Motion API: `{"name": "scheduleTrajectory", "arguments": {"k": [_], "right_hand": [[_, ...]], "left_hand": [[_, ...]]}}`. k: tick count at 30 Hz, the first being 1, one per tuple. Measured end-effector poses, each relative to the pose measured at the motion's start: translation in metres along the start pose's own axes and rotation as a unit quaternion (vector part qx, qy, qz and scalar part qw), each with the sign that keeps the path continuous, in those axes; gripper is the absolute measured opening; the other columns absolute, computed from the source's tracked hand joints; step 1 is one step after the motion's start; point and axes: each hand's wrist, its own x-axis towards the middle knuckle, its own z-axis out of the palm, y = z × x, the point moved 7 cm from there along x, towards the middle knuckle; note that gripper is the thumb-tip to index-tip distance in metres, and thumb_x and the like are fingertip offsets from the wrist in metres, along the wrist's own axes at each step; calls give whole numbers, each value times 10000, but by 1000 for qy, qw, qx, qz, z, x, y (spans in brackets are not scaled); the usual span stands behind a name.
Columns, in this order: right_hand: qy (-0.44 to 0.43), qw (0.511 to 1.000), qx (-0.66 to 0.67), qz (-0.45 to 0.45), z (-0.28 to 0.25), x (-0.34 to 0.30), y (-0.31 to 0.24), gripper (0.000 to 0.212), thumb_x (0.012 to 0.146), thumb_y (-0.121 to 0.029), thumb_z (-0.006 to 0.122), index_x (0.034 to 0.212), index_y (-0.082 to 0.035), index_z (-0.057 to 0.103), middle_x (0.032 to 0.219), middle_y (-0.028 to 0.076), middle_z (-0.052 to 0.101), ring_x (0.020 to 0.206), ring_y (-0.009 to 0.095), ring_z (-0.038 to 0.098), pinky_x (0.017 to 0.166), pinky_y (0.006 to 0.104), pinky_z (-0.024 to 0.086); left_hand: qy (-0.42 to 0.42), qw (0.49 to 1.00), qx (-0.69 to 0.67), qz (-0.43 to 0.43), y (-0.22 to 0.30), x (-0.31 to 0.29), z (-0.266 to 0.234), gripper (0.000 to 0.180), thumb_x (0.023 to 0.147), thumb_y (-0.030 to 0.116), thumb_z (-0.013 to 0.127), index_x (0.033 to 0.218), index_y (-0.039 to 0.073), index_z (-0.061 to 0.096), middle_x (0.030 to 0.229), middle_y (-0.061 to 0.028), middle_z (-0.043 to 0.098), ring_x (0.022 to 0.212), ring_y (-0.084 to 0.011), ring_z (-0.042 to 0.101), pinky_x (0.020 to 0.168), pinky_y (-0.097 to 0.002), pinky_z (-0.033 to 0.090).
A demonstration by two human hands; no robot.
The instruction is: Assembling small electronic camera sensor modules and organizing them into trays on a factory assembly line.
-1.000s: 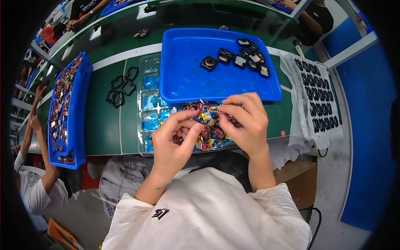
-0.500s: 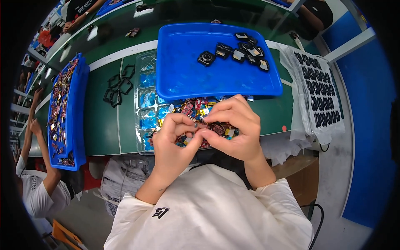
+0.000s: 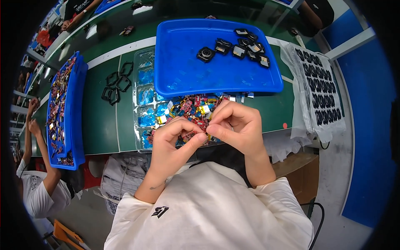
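Both hands meet above a pile of small red circuit boards and yellow and silver parts (image 3: 196,107), close in front of my body. My left hand (image 3: 175,139) is closed, thumb and forefinger pinched. Something reddish shows in the gap of its fingers, but I cannot tell if it is held or lies behind. Fingertip to fingertip with it, my right hand (image 3: 239,125) is pinched too. Whatever sits between the tips is too small and covered to name. Under the pile lies a clear blister tray (image 3: 146,95) with blue film in its pockets.
Beyond the pile, a blue tray (image 3: 179,81) bears several black watch-like cases (image 3: 238,51). Black frames (image 3: 123,83) lie to the left, beside a blue bin (image 3: 79,125) of boards. Rows of black parts (image 3: 323,85) rest on white sheeting at right. Other people work at far left and top right.
My hands have turned, and the fingertips have drawn together. The small silvery piece seen between them before is hidden now. The view has shifted slightly.
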Motion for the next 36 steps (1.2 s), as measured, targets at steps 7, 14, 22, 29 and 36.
{"name": "scheduleTrajectory", "arguments": {"k": [7,14,22,29,36], "right_hand": [[-30,988,150,18,3,-2,0,113,807,-18,702,750,26,615,756,71,610,590,61,507,485,183,373],[-82,953,262,130,15,-5,9,165,861,-98,662,754,15,608,748,75,608,562,68,503,467,190,379],[-5,998,67,18,-5,11,-4,138,840,-93,680,798,21,615,714,45,598,562,65,496,491,189,385],[-168,859,-482,-43,-17,61,-17,129,849,-47,519,927,-30,620,819,103,564,864,280,553,765,381,435],[-1,795,-605,48,-150,166,49,396,896,-352,515,1253,-190,571,1388,158,418,1246,401,371,1058,449,305]], "left_hand": [[-36,998,4,46,10,1,0,83,758,-7,709,828,-15,664,809,-65,631,725,-120,558,662,-235,430],[-43,994,-104,-19,2,3,3,63,769,-6,701,817,-16,661,797,-62,616,732,-120,562,670,-243,442],[-56,985,-166,7,-2,1,-3,45,795,9,678,813,-1,638,903,-84,615,816,-132,553,726,-244,436],[43,976,-214,-21,-2,13,-23,113,909,131,545,816,71,569,1416,-208,377,1199,-218,495,897,-305,476],[87,965,-242,-43,-4,15,-26,96,913,103,534,839,64,583,1423,-176,385,1214,-217,474,929,-298,452]]}}
